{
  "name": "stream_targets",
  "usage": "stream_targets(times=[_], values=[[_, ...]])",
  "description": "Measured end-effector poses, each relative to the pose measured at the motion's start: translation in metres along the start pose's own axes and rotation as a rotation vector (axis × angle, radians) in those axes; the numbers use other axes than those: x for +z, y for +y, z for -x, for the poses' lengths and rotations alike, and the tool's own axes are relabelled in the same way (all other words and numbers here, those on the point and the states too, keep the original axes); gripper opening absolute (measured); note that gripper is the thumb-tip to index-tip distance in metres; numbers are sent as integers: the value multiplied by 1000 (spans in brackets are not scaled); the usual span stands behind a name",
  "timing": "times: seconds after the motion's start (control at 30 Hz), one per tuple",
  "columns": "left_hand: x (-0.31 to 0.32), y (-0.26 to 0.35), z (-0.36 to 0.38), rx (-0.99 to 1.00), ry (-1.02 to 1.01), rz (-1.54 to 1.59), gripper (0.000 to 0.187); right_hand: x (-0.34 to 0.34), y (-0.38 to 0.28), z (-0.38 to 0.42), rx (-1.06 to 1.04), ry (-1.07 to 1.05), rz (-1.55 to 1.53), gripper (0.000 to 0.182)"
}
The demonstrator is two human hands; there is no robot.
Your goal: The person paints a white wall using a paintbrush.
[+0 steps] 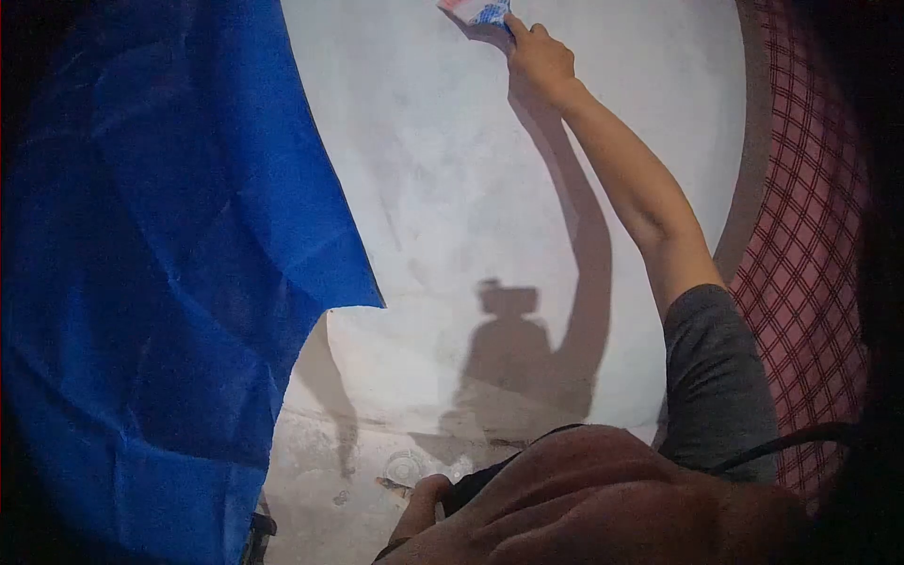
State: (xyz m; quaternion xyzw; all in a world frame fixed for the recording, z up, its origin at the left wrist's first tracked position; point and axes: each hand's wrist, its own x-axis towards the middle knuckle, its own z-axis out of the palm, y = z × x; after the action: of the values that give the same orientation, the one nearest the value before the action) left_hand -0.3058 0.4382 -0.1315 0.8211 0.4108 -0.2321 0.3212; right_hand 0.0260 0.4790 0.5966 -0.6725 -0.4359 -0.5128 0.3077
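My right hand (pixel 543 64) is stretched up high against a white wall (pixel 424 169), its fingers closed round a flat tool (pixel 485 11) with blue, white and reddish parts. The top edge of the view cuts off part of this tool, which lies close to the wall surface. Low down near my body, my left hand (pixel 428 494) is curled closed. A small, narrow, light-and-dark object (pixel 394 487) sticks out from its fingers; I cannot tell what it is.
A creased blue sheet (pixel 188 235) hangs along the left side, covering part of the wall. On the right is a dark red cloth (pixel 810 217) with a crossed-line pattern. Shadows of my head and arm fall on the wall. Below, the floor (pixel 311 461) is stained, with a round mark (pixel 403 468).
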Motion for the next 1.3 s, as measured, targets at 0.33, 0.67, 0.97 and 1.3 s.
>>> stream_targets(times=[0.33, 0.67, 0.97, 1.3], values=[[-5, -2, 6, -6, 2, 1, 39, 10, 2, -4, -22, -39, 80, 49], [3, 16, 13, -33, 34, 13, 40, -11, 18, -1, -5, 53, -54, 45], [-3, 34, 18, -60, 35, 77, 38, -15, 21, -11, 5, 28, -43, 45], [16, 32, -13, -25, 37, -28, 43, -15, 42, 12, 44, -19, -41, 44]])
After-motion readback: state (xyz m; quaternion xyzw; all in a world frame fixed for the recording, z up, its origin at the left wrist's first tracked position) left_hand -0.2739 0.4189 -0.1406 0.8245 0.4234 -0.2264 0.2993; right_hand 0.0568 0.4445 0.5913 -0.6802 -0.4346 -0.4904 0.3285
